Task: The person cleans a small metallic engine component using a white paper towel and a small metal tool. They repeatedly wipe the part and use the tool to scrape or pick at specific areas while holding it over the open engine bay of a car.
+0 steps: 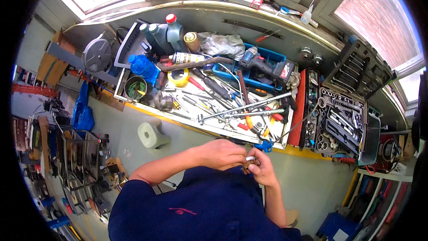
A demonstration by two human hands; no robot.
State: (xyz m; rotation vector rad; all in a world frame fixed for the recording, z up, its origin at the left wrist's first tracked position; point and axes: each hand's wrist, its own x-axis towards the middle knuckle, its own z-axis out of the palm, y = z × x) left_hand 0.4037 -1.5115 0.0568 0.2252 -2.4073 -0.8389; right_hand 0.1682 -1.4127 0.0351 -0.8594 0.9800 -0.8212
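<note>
Metal ring [250, 158], axis unclear, pinched between left hand [221, 153] and right hand [262, 169].

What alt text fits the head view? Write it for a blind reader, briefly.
A person's left hand and right hand hold a small metal ring part between them, close to the chest. Beyond lies a workbench crowded with hand tools, bottles, a cordless drill and an open socket set.
</note>
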